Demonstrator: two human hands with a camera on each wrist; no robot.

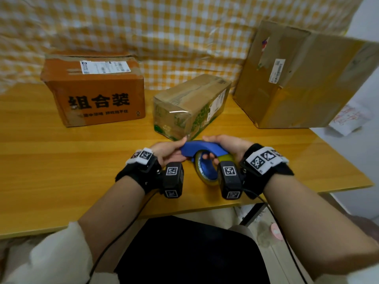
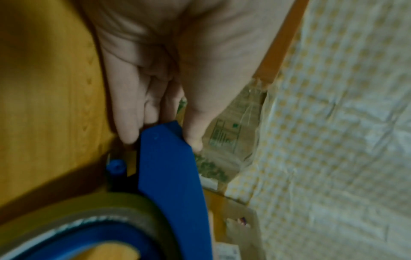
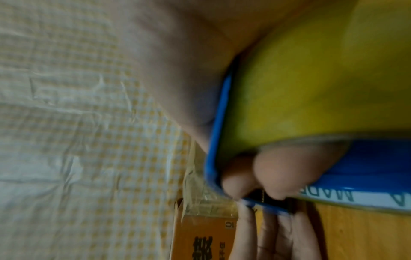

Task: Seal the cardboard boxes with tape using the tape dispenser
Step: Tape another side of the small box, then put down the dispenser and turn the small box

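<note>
A blue tape dispenser [image 1: 203,148] with a roll of yellowish tape [image 1: 202,173] is held just above the wooden table [image 1: 61,160], near its front edge. My right hand [image 1: 211,149] grips the dispenser, fingers [image 3: 273,176] curled through the ring and round the tape roll [image 3: 311,88]. My left hand [image 1: 181,149] pinches the dispenser's pointed front end [image 2: 169,176] between thumb and fingers [image 2: 129,123]. Three cardboard boxes stand behind: an orange printed box [image 1: 96,93] at the left, a small tape-wrapped box [image 1: 190,105] right in front of my hands, and a large brown box [image 1: 297,78] at the right.
A yellow-and-white checked cloth [image 1: 164,27] hangs behind the table. The table's right edge [image 1: 338,152] drops off to a white floor with papers [image 1: 348,119]. Cables run from both wrist cameras toward my lap.
</note>
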